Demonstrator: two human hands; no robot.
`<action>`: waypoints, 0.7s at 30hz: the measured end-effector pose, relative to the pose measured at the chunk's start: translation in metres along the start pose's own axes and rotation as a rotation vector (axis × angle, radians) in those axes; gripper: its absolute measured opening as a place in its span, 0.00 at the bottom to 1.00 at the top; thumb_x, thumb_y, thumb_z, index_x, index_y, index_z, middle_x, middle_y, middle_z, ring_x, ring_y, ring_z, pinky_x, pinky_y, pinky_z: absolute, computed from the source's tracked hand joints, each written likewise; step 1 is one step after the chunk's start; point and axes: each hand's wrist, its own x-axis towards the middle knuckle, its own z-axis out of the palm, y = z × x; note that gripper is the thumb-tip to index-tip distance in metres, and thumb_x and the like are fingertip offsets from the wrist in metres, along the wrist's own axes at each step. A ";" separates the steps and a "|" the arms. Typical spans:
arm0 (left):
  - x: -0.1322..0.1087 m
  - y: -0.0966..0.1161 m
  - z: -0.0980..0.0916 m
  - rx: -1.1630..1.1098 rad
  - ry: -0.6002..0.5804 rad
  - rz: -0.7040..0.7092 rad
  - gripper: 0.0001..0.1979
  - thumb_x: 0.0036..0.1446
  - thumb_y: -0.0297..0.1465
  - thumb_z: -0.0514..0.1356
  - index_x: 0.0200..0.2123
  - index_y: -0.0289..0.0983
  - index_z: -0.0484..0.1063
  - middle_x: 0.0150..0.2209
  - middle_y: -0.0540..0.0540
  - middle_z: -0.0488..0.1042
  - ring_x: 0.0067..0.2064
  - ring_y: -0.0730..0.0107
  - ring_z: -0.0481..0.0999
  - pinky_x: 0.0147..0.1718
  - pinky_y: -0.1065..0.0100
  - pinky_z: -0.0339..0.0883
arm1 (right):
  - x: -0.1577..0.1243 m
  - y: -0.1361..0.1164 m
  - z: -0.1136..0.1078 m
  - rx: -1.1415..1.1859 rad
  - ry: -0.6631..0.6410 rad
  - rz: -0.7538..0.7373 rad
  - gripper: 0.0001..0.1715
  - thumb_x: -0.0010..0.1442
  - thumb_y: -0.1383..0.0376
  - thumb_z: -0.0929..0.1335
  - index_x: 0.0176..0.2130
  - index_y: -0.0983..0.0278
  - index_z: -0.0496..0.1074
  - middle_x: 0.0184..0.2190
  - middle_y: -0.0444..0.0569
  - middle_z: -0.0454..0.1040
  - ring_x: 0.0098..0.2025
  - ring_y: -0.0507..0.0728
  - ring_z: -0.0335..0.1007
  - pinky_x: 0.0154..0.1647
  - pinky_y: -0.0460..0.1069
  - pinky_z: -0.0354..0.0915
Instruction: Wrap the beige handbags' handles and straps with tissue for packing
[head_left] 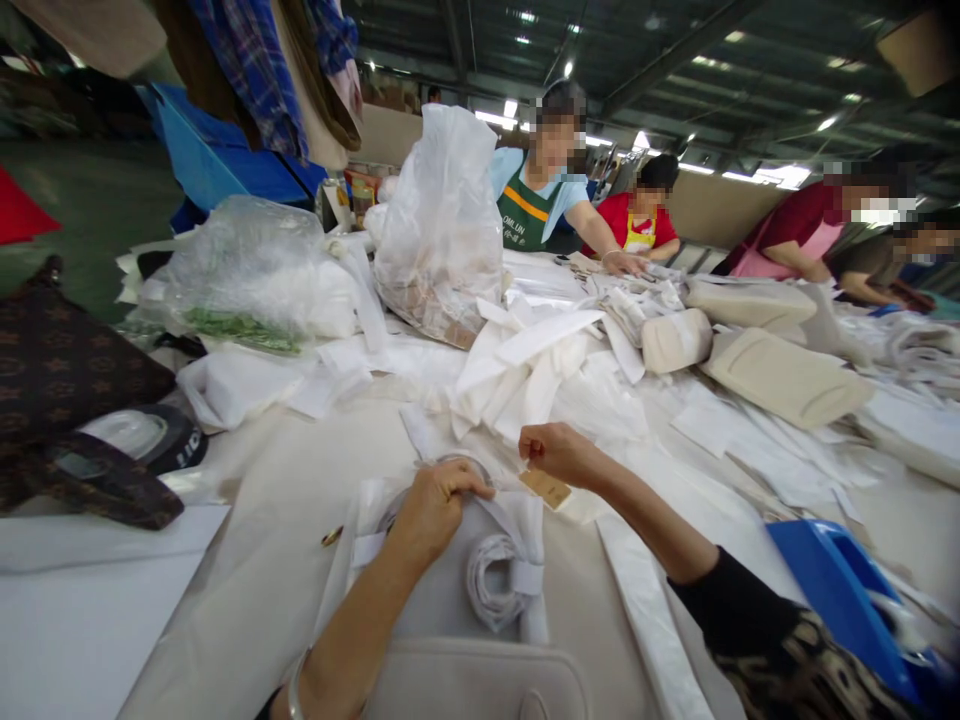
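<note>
A pale grey handbag point(442, 680) lies in front of me with its flap folded toward me. Over its far edge my left hand point(431, 510) is closed, thumb and forefinger pinched together beside a grey curved strap point(469, 462). What sits inside that pinch is too small to make out. A rolled strap wrapped in white point(495, 582) lies on the bag, to the right of my left wrist. My right hand point(559, 455) is closed just beyond the bag's right corner. From its fingers hangs a tan tag point(545, 488); any string is not visible.
White wrapping sheets point(540, 360) heap up behind my hands. A clear plastic bag point(442, 230) stands beyond. Left lie a brown patterned bag point(67, 370) and a tape roll point(142, 440); a blue bin point(832, 580) is at right. Several co-workers stand across the table.
</note>
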 end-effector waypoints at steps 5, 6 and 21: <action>-0.002 0.015 -0.002 0.081 0.158 -0.051 0.18 0.49 0.20 0.48 0.34 0.36 0.77 0.33 0.48 0.79 0.37 0.68 0.77 0.41 0.69 0.67 | -0.015 -0.024 0.004 -0.046 0.362 0.059 0.14 0.54 0.78 0.63 0.36 0.65 0.71 0.37 0.51 0.72 0.38 0.54 0.66 0.38 0.47 0.58; -0.003 0.018 -0.003 0.088 0.168 -0.052 0.16 0.53 0.23 0.49 0.34 0.36 0.76 0.33 0.48 0.79 0.37 0.68 0.76 0.41 0.69 0.66 | -0.026 -0.032 0.007 0.005 0.442 0.057 0.12 0.56 0.77 0.63 0.35 0.65 0.71 0.37 0.50 0.71 0.38 0.54 0.65 0.38 0.47 0.58; 0.001 0.012 0.002 0.612 -0.104 -0.015 0.08 0.59 0.29 0.55 0.38 0.37 0.74 0.43 0.43 0.77 0.46 0.59 0.74 0.45 0.63 0.63 | -0.247 -0.042 0.087 0.443 0.643 0.560 0.21 0.62 0.53 0.60 0.23 0.62 0.61 0.18 0.41 0.60 0.24 0.53 0.59 0.26 0.46 0.52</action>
